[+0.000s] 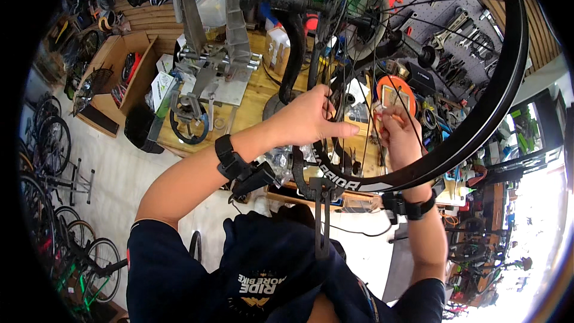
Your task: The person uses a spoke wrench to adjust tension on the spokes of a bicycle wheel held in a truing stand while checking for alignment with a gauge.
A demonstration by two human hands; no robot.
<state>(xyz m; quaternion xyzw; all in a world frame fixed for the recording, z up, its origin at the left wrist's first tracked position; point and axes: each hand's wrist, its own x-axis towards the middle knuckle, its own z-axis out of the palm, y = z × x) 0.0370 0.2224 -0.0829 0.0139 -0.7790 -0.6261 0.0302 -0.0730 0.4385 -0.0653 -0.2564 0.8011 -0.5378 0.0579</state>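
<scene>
A black bicycle wheel [493, 107] with thin dark spokes is held upright in a dark truing stand [291, 48] in front of me. My left hand [305, 118] is at the wheel's left side. Its thumb stretches toward the spokes, apart from the fingers, which are partly hidden. On the right, my right hand [399, 134] reaches in past the rim, fingertips pinched together among the spokes. Something small and reddish shows by those fingertips, but spokes cross it and I cannot make out what it is. A slotted grey metal arm [323, 221] hangs below the rim.
The wooden workbench [257, 93] carries a metal fixture [206, 75] at left and an orange round dish [408, 93] behind the wheel. Hand tools hang on the pegboard [439, 12]. A cardboard box [131, 48] stands left of the bench; bicycles [98, 263] line the left side.
</scene>
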